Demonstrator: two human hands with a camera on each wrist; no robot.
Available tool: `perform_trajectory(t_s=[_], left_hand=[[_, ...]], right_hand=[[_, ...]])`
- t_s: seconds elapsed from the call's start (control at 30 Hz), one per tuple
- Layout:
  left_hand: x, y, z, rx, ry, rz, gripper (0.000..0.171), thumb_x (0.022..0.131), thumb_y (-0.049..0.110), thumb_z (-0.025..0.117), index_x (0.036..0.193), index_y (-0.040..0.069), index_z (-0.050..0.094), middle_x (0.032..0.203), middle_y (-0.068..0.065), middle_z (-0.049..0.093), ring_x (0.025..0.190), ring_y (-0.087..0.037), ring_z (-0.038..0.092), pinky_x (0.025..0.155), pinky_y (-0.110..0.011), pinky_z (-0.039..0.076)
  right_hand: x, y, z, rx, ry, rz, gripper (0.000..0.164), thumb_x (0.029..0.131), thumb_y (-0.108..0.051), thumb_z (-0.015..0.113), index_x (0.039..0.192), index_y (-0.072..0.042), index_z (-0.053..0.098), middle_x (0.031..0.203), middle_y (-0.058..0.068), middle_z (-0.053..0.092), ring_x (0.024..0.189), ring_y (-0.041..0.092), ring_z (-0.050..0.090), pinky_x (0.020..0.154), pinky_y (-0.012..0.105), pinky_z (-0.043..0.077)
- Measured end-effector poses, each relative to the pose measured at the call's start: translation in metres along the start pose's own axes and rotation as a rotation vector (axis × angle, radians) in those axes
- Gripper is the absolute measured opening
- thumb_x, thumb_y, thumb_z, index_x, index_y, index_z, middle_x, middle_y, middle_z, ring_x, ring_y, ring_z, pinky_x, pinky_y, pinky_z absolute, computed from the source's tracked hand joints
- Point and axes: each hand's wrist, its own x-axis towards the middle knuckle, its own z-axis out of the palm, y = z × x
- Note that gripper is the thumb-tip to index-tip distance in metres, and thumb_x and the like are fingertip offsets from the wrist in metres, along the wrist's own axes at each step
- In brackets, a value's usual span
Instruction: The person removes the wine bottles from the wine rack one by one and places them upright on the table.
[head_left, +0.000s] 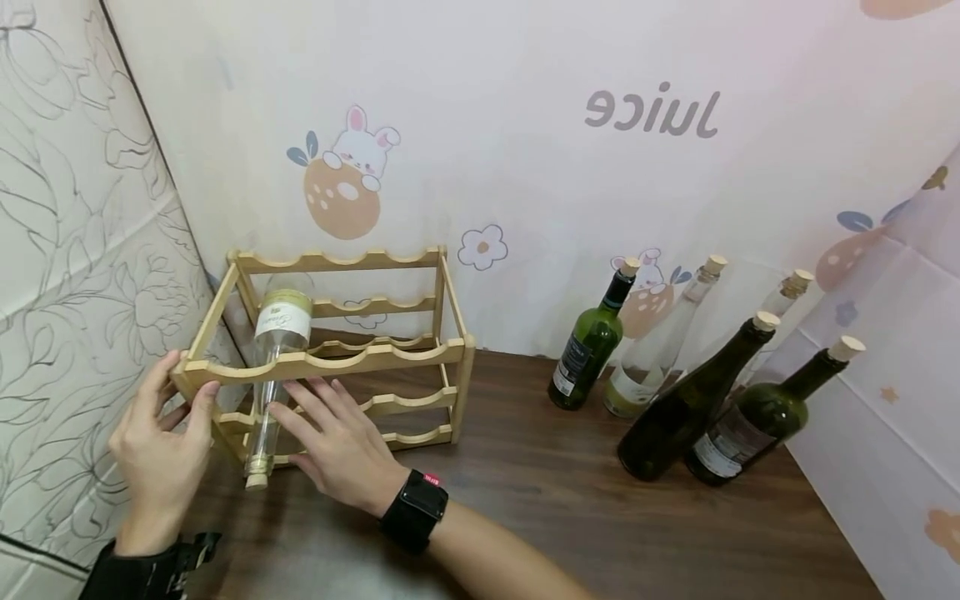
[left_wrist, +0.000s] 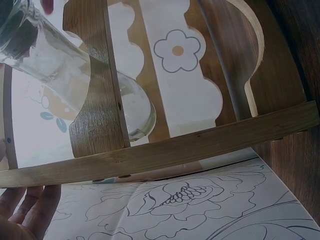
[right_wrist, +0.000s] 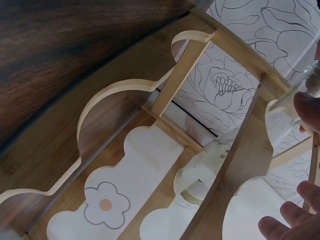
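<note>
A wooden wine rack [head_left: 390, 358] with scalloped rails stands at the left. Through its leftmost column lies a clear glass bottle [head_left: 285, 321] with a white and green label, passing beneath the top front rail. Its corked neck [head_left: 262, 433] points out toward the front. My left hand [head_left: 168, 433] grips the rack's front left corner, thumb in front; in the left wrist view its fingers [left_wrist: 42, 205] show at the rack's side bar. Beside the bottle neck, my right hand [head_left: 341, 437] has its fingers spread at the front of the rack, thumb [right_wrist: 306, 107] close to the neck.
Several corked bottles stand upright on the dark wood table [head_left: 510, 467] at the right: a green bottle [head_left: 588, 350], a clear bottle [head_left: 652, 358], a dark bottle [head_left: 686, 408] and another green bottle [head_left: 757, 421] among them. A printed cloth [head_left: 525, 167] hangs behind.
</note>
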Motion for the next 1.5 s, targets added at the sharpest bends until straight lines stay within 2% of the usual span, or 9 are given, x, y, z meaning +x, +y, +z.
perform_trajectory(t_s=[0.1, 0.17, 0.37, 0.57, 0.73, 1.03, 1.2, 1.3, 1.5], left_hand=[[-0.001, 0.000, -0.001, -0.012, -0.004, 0.004, 0.055, 0.084, -0.004, 0.085, 0.136, 0.003, 0.070, 0.128, 0.019, 0.067, 0.112, 0.023, 0.061, 0.086, 0.004, 0.050], [-0.002, 0.000, -0.001, -0.013, -0.009, 0.014, 0.055, 0.084, -0.004, 0.085, 0.136, 0.003, 0.070, 0.127, 0.023, 0.065, 0.112, 0.023, 0.060, 0.085, 0.005, 0.049], [-0.004, 0.001, -0.002, -0.007, -0.038, 0.040, 0.056, 0.084, -0.004, 0.084, 0.138, 0.002, 0.069, 0.129, 0.008, 0.068, 0.114, 0.023, 0.059, 0.086, 0.005, 0.048], [-0.004, 0.002, 0.000, -0.013, -0.032, 0.039, 0.056, 0.084, -0.005, 0.084, 0.137, 0.002, 0.069, 0.130, 0.014, 0.066, 0.113, 0.023, 0.060, 0.086, 0.004, 0.049], [-0.004, 0.003, 0.001, -0.021, -0.042, 0.036, 0.057, 0.083, -0.008, 0.084, 0.137, 0.001, 0.068, 0.132, 0.013, 0.067, 0.114, 0.022, 0.060, 0.086, 0.003, 0.051], [-0.002, 0.002, 0.001, -0.015, -0.030, 0.045, 0.057, 0.083, -0.007, 0.083, 0.137, 0.002, 0.068, 0.134, 0.009, 0.067, 0.115, 0.023, 0.059, 0.086, 0.003, 0.050], [-0.002, 0.001, 0.001, -0.008, -0.029, 0.045, 0.058, 0.083, -0.007, 0.084, 0.138, 0.002, 0.068, 0.133, 0.007, 0.068, 0.115, 0.023, 0.059, 0.086, 0.003, 0.050], [-0.002, 0.001, 0.000, -0.009, -0.019, 0.040, 0.057, 0.083, -0.007, 0.084, 0.138, 0.002, 0.068, 0.133, 0.012, 0.067, 0.114, 0.023, 0.059, 0.086, 0.003, 0.050], [-0.001, 0.001, -0.001, -0.008, -0.015, 0.040, 0.057, 0.084, -0.007, 0.083, 0.138, 0.002, 0.068, 0.134, 0.016, 0.066, 0.114, 0.023, 0.059, 0.086, 0.003, 0.050]], right_hand=[[0.004, -0.001, 0.006, -0.020, -0.005, -0.001, 0.078, 0.091, -0.044, 0.082, 0.157, -0.023, 0.047, 0.159, 0.003, 0.050, 0.147, 0.026, 0.047, 0.133, 0.041, 0.038], [0.006, -0.001, 0.010, -0.048, 0.000, -0.009, 0.075, 0.092, -0.042, 0.081, 0.157, -0.024, 0.048, 0.154, 0.002, 0.053, 0.143, 0.024, 0.051, 0.132, 0.040, 0.040], [0.012, 0.001, 0.016, -0.090, 0.018, -0.041, 0.065, 0.095, -0.037, 0.076, 0.154, -0.026, 0.052, 0.146, -0.001, 0.060, 0.130, 0.017, 0.057, 0.123, 0.031, 0.047], [0.019, 0.005, 0.020, -0.104, 0.022, -0.078, 0.050, 0.104, -0.032, 0.064, 0.153, -0.028, 0.054, 0.148, -0.002, 0.060, 0.125, 0.015, 0.056, 0.112, 0.024, 0.052], [0.023, 0.009, 0.023, -0.122, 0.018, -0.090, 0.041, 0.107, -0.027, 0.058, 0.148, -0.031, 0.059, 0.145, -0.005, 0.063, 0.123, 0.012, 0.058, 0.107, 0.021, 0.053], [0.031, 0.011, 0.028, -0.177, -0.003, -0.140, 0.039, 0.108, -0.020, 0.053, 0.145, -0.031, 0.062, 0.144, -0.008, 0.061, 0.113, 0.009, 0.056, 0.099, 0.019, 0.052], [0.036, 0.011, 0.033, -0.153, -0.050, -0.127, 0.043, 0.106, -0.025, 0.058, 0.147, -0.033, 0.060, 0.145, -0.007, 0.062, 0.125, 0.008, 0.059, 0.104, 0.020, 0.054], [0.040, 0.011, 0.035, -0.149, -0.075, -0.133, 0.048, 0.102, -0.031, 0.064, 0.149, -0.035, 0.058, 0.149, -0.007, 0.060, 0.132, 0.006, 0.057, 0.108, 0.021, 0.054], [0.049, 0.011, 0.037, -0.151, -0.088, -0.163, 0.050, 0.098, -0.033, 0.069, 0.146, -0.034, 0.059, 0.151, -0.005, 0.059, 0.134, 0.008, 0.057, 0.105, 0.019, 0.055]])
